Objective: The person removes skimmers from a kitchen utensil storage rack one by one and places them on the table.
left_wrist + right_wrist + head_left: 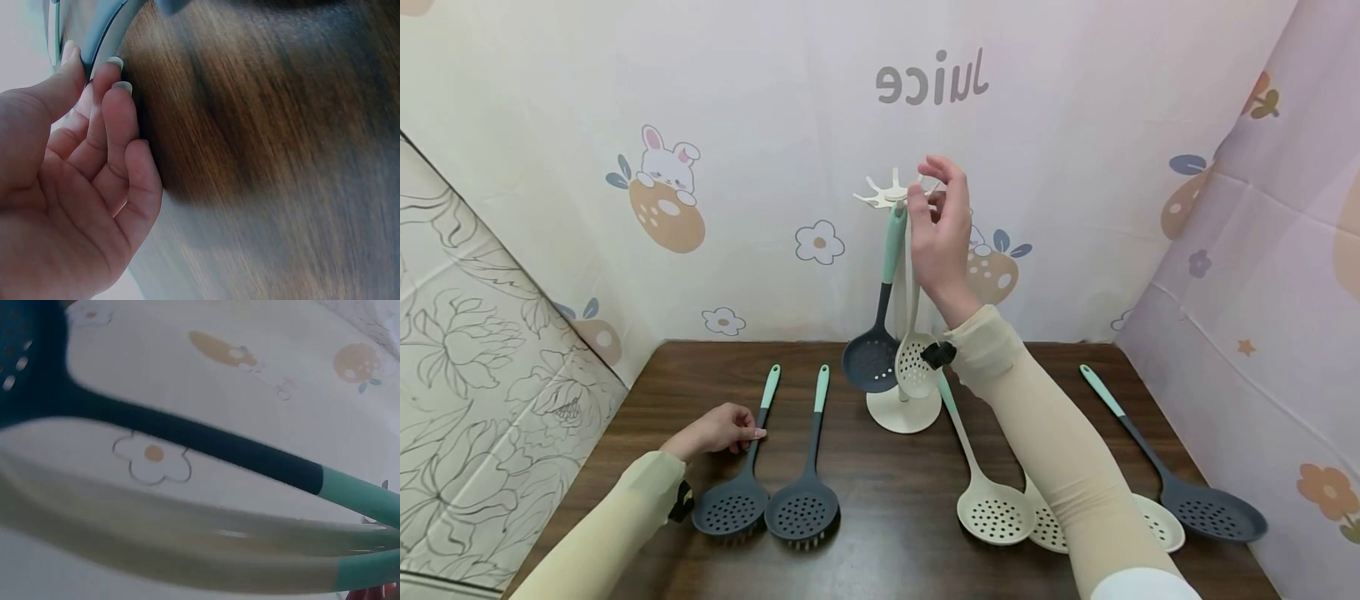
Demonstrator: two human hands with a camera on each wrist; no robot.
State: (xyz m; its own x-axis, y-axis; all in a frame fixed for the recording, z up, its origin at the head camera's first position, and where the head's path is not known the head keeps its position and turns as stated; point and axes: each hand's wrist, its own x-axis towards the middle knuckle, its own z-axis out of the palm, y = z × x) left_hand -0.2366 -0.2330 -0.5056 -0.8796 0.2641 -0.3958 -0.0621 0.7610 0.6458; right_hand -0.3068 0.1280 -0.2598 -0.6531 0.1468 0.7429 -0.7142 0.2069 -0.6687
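Note:
A cream stand with a ring of hooks stands at the table's back. A dark skimmer with a mint handle hangs from it. Beside that, a cream skimmer hangs bowl down, and my right hand pinches its handle top at the hooks. In the right wrist view, fingertips show at the mint end of its handle. My left hand pinches the shaft of another dark skimmer lying at the table's left. Thumb and fingers meet on that shaft in the left wrist view.
Another dark skimmer lies right of the left hand. On the right lie several cream skimmers, one nearest the stand, others partly behind my right sleeve. A dark skimmer lies at the far right. Printed cloth hangs behind the wooden table.

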